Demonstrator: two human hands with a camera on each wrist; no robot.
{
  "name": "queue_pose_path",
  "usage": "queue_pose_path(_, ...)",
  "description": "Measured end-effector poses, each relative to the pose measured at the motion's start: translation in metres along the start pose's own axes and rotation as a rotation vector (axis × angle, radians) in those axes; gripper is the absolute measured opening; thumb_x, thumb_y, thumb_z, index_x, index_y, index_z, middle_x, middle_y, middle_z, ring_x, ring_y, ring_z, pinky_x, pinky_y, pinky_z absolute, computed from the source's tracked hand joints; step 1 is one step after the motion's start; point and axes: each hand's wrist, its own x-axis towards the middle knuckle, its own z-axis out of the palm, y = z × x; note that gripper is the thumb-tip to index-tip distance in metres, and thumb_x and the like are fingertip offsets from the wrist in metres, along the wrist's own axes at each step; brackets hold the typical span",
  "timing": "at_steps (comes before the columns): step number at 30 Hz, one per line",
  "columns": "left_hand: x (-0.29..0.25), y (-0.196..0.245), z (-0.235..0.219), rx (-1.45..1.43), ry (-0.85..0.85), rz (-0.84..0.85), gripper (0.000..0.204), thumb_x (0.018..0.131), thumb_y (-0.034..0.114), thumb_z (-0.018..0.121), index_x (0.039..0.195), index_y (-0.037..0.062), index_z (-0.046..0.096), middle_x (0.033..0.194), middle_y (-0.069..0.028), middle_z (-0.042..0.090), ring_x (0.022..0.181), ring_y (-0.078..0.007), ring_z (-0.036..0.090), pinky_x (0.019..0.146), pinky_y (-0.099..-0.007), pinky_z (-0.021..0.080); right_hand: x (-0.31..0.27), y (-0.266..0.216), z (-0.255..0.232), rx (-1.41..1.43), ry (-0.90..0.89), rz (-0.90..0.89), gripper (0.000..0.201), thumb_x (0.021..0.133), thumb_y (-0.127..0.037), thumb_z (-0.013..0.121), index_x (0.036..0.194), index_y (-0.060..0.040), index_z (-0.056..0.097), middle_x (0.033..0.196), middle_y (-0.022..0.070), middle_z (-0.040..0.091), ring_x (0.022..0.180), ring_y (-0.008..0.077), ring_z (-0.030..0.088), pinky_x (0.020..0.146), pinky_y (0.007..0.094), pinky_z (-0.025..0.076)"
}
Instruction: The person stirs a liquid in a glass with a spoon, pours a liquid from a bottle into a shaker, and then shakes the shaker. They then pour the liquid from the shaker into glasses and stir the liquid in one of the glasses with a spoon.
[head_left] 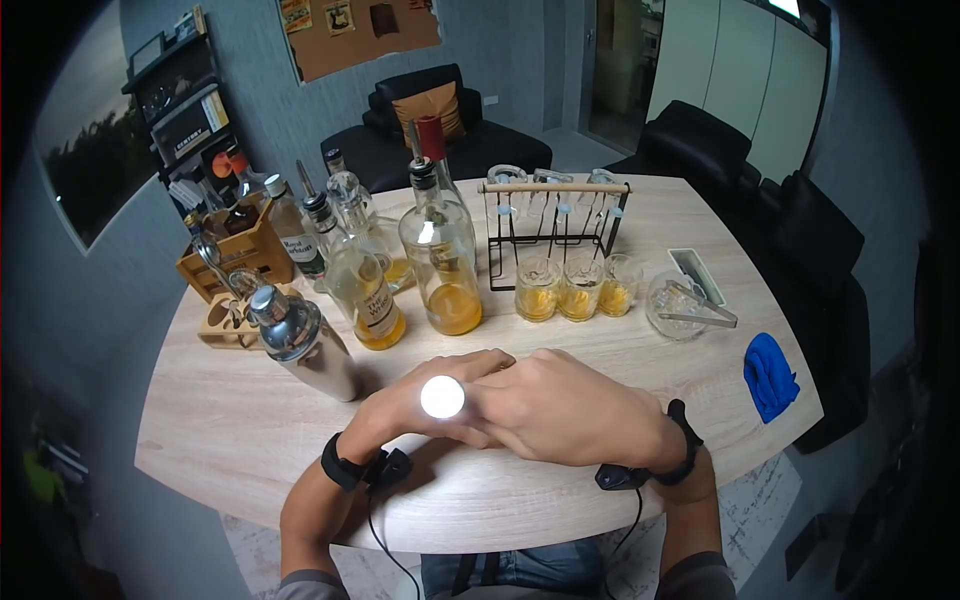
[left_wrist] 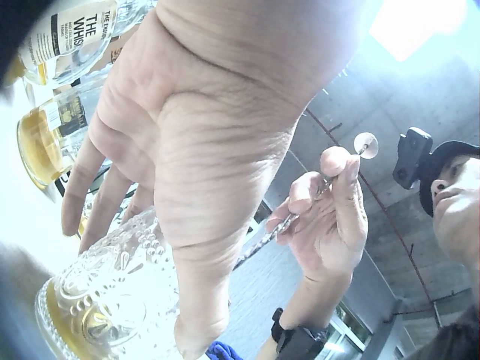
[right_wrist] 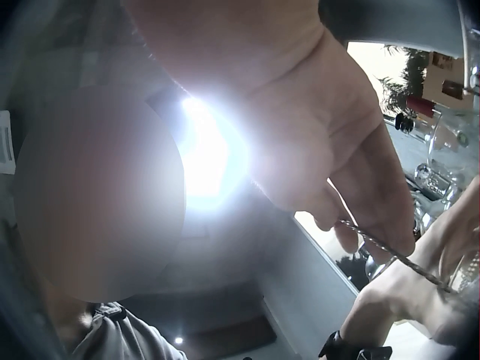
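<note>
A patterned, clear mixing glass (left_wrist: 112, 289) with amber liquid low in it stands at my left hand (head_left: 395, 408). In the left wrist view the thumb lies on one side of the glass and the fingers reach round the other. My right hand (head_left: 575, 408) pinches a bar spoon (right_wrist: 397, 257) with a twisted metal shaft between thumb and fingers. A round disc caps the spoon's upper end, and its shaft slopes down to the glass. From the head view, both hands overlap and hide the mixing glass.
Left of the hands stands a metal cocktail shaker (head_left: 315, 350). Behind are several bottles, including a whisky bottle (head_left: 370, 295). Three tumblers (head_left: 578, 290) with amber liquid stand before a glass rack (head_left: 555, 190). Rightward are a glass bowl (head_left: 670, 305) with tongs and a blue cloth (head_left: 768, 378).
</note>
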Motion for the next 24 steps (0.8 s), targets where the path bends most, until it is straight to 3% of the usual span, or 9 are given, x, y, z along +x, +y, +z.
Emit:
queue_pose_path(2, 0.005, -0.013, 0.008, 0.013, -0.013, 0.040, 0.059, 0.068, 0.035, 0.088, 0.115, 0.0069, 0.066, 0.107, -0.0133, 0.069, 0.097, -0.0311, 0.066, 0.087, -0.0397, 0.052, 0.002, 0.001, 0.002, -0.001, 0.018, -0.013, 0.038, 0.099, -0.033, 0.063, 0.102, 0.0040, 0.066, 0.074, 0.0158, 0.070, 0.072, 0.0383, 0.071, 0.067, 0.0449, 0.058)
queue_pose_path(6, 0.001, -0.015, 0.015, 0.062, -0.115, -0.104, 0.057, 0.068, 0.036, 0.088, 0.112, 0.0060, 0.069, 0.104, -0.0151, 0.070, 0.096, -0.0316, 0.066, 0.087, -0.0396, 0.052, 0.003, 0.010, 0.001, -0.085, 0.008, 0.114, 0.029, 0.093, -0.021, 0.065, 0.106, 0.0043, 0.066, 0.071, 0.0180, 0.069, 0.070, 0.0370, 0.071, 0.065, 0.0449, 0.058)
queue_pose_path(8, 0.003, -0.021, 0.018, 0.055, -0.046, -0.035, 0.051, 0.069, 0.036, 0.088, 0.107, 0.0060, 0.073, 0.101, -0.0154, 0.070, 0.095, -0.0315, 0.066, 0.087, -0.0396, 0.052, 0.001, 0.014, 0.000, -0.125, 0.006, 0.136, 0.027, 0.091, -0.018, 0.064, 0.106, 0.0043, 0.066, 0.070, 0.0191, 0.068, 0.069, 0.0367, 0.072, 0.064, 0.0449, 0.058)
queue_pose_path(10, 0.005, -0.021, 0.016, 0.172, -0.096, -0.068, 0.063, 0.070, 0.040, 0.091, 0.117, 0.0036, 0.071, 0.111, -0.0136, 0.073, 0.106, -0.0255, 0.067, 0.099, -0.0346, 0.049, -0.001, 0.015, -0.003, -0.209, -0.036, 0.226, 0.018, 0.095, -0.016, 0.061, 0.101, 0.0003, 0.065, 0.075, 0.0160, 0.068, 0.068, 0.0357, 0.069, 0.062, 0.0437, 0.054)
queue_pose_path(14, 0.004, -0.005, 0.008, 0.137, -0.171, -0.085, 0.058, 0.068, 0.035, 0.088, 0.114, 0.0051, 0.068, 0.103, -0.0130, 0.068, 0.099, -0.0327, 0.065, 0.087, -0.0405, 0.052, -0.002, 0.003, -0.014, -0.165, -0.153, 0.207, 0.019, 0.097, -0.018, 0.061, 0.100, 0.0001, 0.064, 0.076, 0.0175, 0.067, 0.067, 0.0360, 0.069, 0.063, 0.0439, 0.054)
queue_pose_path(16, 0.004, -0.007, 0.007, -0.006, -0.007, 0.042, 0.064, 0.069, 0.033, 0.088, 0.121, 0.0059, 0.063, 0.104, -0.0115, 0.067, 0.100, -0.0322, 0.065, 0.086, -0.0406, 0.052, 0.000, -0.003, -0.010, -0.024, -0.025, 0.066, 0.032, 0.097, -0.026, 0.062, 0.105, 0.0043, 0.066, 0.072, 0.0204, 0.069, 0.071, 0.0383, 0.071, 0.066, 0.0446, 0.058)
queue_pose_path(20, 0.005, -0.020, 0.009, 0.071, -0.020, 0.136, 0.064, 0.070, 0.033, 0.088, 0.123, 0.0069, 0.062, 0.103, -0.0124, 0.067, 0.098, -0.0315, 0.065, 0.086, -0.0403, 0.053, 0.002, 0.003, 0.003, 0.013, 0.021, 0.006, 0.042, 0.100, -0.037, 0.060, 0.106, 0.0045, 0.066, 0.072, 0.0201, 0.069, 0.070, 0.0397, 0.071, 0.066, 0.0458, 0.058)
queue_pose_path(22, 0.001, 0.012, -0.002, -0.106, -0.132, -0.211, 0.063, 0.070, 0.033, 0.087, 0.122, 0.0075, 0.064, 0.102, -0.0137, 0.068, 0.096, -0.0327, 0.066, 0.086, -0.0403, 0.053, 0.005, 0.006, 0.003, 0.021, -0.009, 0.137, 0.034, 0.097, -0.028, 0.062, 0.108, 0.0042, 0.065, 0.071, 0.0200, 0.068, 0.068, 0.0391, 0.071, 0.065, 0.0458, 0.058)
queue_pose_path(24, 0.002, -0.015, 0.013, 0.013, -0.120, -0.121, 0.062, 0.070, 0.034, 0.087, 0.122, 0.0075, 0.064, 0.102, -0.0143, 0.069, 0.094, -0.0331, 0.066, 0.086, -0.0402, 0.053, 0.004, 0.015, 0.005, -0.032, 0.011, 0.148, 0.028, 0.099, -0.025, 0.060, 0.103, 0.0019, 0.065, 0.071, 0.0191, 0.067, 0.067, 0.0382, 0.069, 0.063, 0.0445, 0.056)
